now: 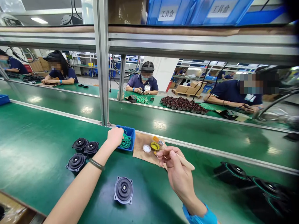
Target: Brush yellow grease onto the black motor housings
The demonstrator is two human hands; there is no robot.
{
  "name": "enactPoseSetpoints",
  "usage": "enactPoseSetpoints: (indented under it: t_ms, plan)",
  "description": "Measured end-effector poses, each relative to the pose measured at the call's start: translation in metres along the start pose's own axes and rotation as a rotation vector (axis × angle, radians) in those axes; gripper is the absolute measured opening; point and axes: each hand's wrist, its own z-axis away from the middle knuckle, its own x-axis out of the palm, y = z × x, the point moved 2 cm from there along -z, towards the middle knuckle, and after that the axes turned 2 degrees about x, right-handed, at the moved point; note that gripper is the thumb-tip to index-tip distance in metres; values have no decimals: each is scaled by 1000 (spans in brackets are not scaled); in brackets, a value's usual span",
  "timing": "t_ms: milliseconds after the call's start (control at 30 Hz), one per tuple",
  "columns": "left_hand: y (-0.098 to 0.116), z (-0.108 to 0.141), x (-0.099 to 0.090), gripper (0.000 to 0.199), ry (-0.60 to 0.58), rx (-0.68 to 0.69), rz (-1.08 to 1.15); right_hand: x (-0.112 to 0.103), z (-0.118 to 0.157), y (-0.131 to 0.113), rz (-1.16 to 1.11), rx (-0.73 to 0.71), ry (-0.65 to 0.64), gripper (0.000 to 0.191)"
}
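Black housings (pixel 260 187) at the right are blurred.

Dark greenish bangle (pixel 96 164), smooth, rounded, behind left hand (pixel 115 137). Bright blue wrap (pixel 201 215) (cuff or band, can't tell), creased, just behind right hand (pixel 177 168).

Factory, with uniformed workers (pixel 141 84) along green benches (pixel 35 130)

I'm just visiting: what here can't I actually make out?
In the head view:
Left hand: whether it grips any green rings; the hand itself hides its fingertips.
Black parts, far right: their exact number; blurred and dark.
Blue box, far left: its remainder; cut off by the picture's edge.
Overhead boxes: their contents; hidden by their walls.
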Motion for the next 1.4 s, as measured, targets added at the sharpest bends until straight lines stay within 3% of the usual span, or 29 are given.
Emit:
enactPoseSetpoints:
  t_ms: [200,333,467,567,600,700,800,867,933,1033,1167,1233,1400]
  plan:
    - [-7,1,-16,25,22,-33,24,-2,2,-1,27,20,-8,27]
    - [-2,20,-28,17,182,33,66,3,4,-4,38,-13,-35,28]
    - [1,87,-28,17,335,267,135,2,15,-8,73,-69,-60,28]
    - [1,150,-11,26,344,492,185,2,30,-6,145,-115,-127,27]
    - [1,169,-5,27,399,611,226,3,36,-5,184,-129,-161,26]
    - [-4,202,13,21,495,705,275,9,50,-2,306,-180,-274,27]
    - [-11,205,26,19,537,618,314,18,59,0,408,-227,-435,25]
    - [-15,199,34,33,506,586,387,24,62,2,455,-275,-564,18]
    - [-18,193,41,47,450,600,444,28,64,5,486,-354,-654,24]
    - [-20,189,49,63,414,627,462,31,64,11,533,-447,-693,35]
    - [-18,188,54,82,355,588,430,32,63,19,558,-476,-701,36]
    - [-18,188,54,81,364,584,414,32,63,21,561,-479,-709,36]
    - [-21,192,56,55,516,614,413,29,64,24,570,-503,-716,36]
